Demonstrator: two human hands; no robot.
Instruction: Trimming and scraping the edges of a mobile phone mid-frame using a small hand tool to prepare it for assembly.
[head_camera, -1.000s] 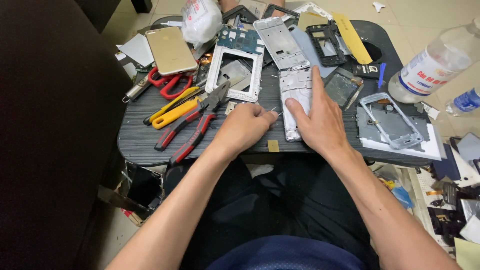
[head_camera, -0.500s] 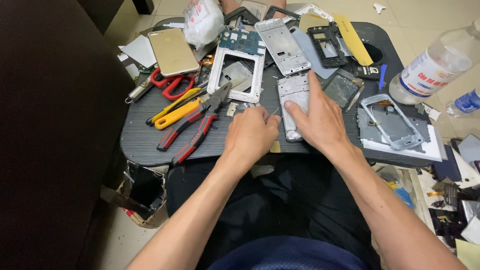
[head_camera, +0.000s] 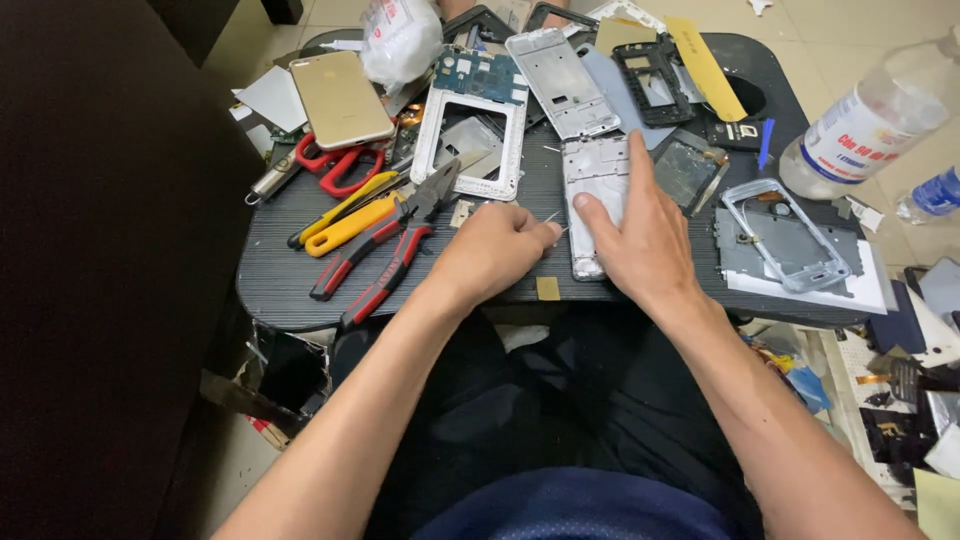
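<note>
Phone frame (head_camera: 597, 185) | right hand (head_camera: 640, 235) flat on it | left hand (head_camera: 490, 250) pinching thin tool (head_camera: 553, 216)

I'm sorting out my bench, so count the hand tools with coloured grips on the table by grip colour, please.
Red and black grips: 1, the pliers
Red grips: 1, the scissors
Yellow grips: 2, the yellow tools, side by side
Total: 4
All lie beyond the left hand; neither hand touches them.
</note>
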